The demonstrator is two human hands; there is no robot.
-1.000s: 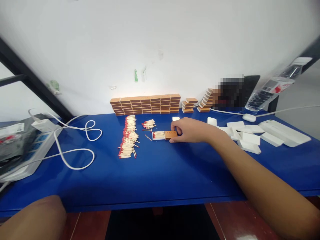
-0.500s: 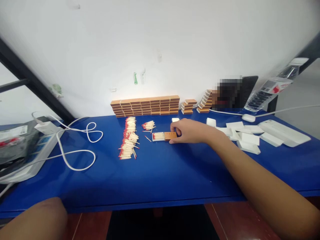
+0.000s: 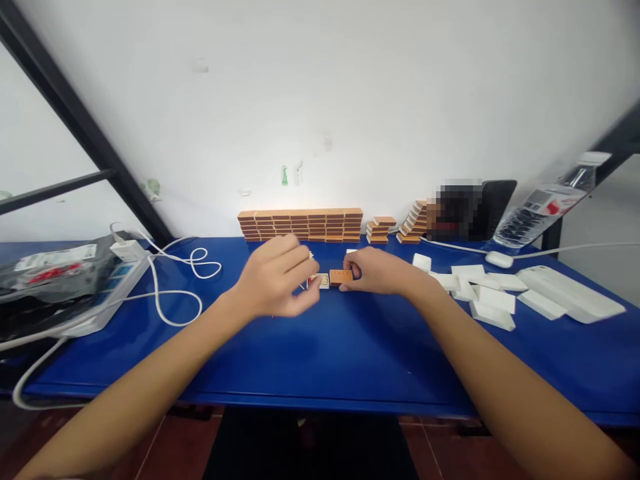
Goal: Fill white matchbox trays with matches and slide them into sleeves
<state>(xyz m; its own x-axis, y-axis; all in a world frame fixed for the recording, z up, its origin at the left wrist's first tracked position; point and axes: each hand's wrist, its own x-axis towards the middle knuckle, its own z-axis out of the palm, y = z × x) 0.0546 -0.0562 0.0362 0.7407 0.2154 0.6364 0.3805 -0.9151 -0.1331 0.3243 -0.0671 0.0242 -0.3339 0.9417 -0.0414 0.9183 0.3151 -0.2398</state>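
Note:
My right hand (image 3: pixel 379 271) is closed on the right end of a brown matchbox sleeve (image 3: pixel 341 277) lying on the blue table. From the sleeve's left side a white matchbox tray (image 3: pixel 325 281) with red-tipped matches sticks out. My left hand (image 3: pixel 281 277) is at the tray's far left end, fingers curled, thumb and forefinger closed around that end. It covers most of the loose matches; a few pale match sticks (image 3: pixel 311 255) show just past its knuckles.
Stacked matchboxes (image 3: pixel 303 225) line the wall, with smaller stacks (image 3: pixel 380 231) to their right. White empty trays (image 3: pixel 493 310), a white phone-like case (image 3: pixel 570 293) and a water bottle (image 3: pixel 545 203) are on the right. White cables (image 3: pixel 159 293) and a power strip (image 3: pixel 107 297) lie left.
My left hand has come up from the lower left over the loose matches to the tray's left end. My right hand still holds the sleeve. The camera view has shifted somewhat.

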